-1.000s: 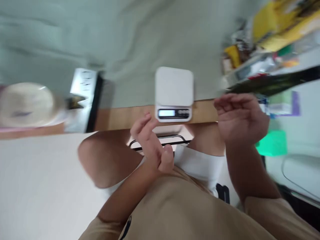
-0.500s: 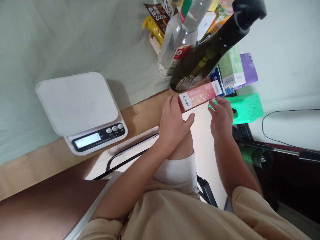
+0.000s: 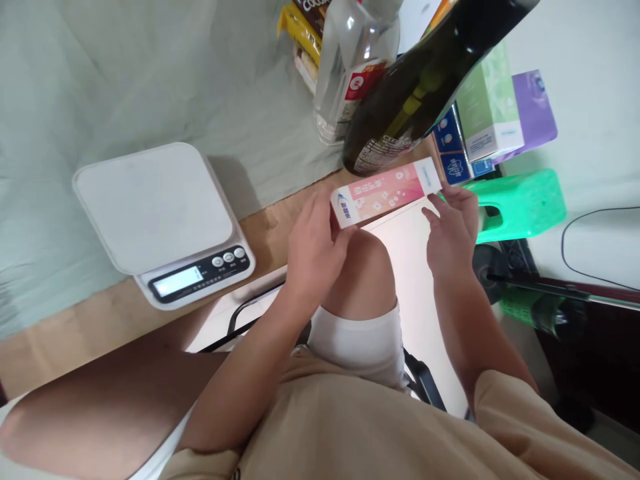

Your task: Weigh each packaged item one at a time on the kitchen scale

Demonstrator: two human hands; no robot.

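A long pink-and-white box (image 3: 387, 193) is held at the table's front edge, slanting up to the right. My left hand (image 3: 320, 243) is closed on its left end, thumb below and fingers on the far side. At the other end, my right hand (image 3: 453, 223) has fingertips at the lower right corner, its thumb and fingers bent. Part of the right hand's contact is hidden. Just beyond the box stand a dark green bottle (image 3: 395, 110) and a clear plastic bottle (image 3: 345, 87).
A white kitchen scale (image 3: 160, 213) with a lit display sits to the left. At the right lie a green plastic container (image 3: 530, 203), a light green box (image 3: 493, 107), a dark blue box (image 3: 453, 150) and a purple packet (image 3: 537, 117). A yellow snack packet (image 3: 303, 33) is at the back.
My left hand has moved left and closed on the box's left end. The box has shifted slightly left and its printed face looks larger. My right hand stays by its right end.
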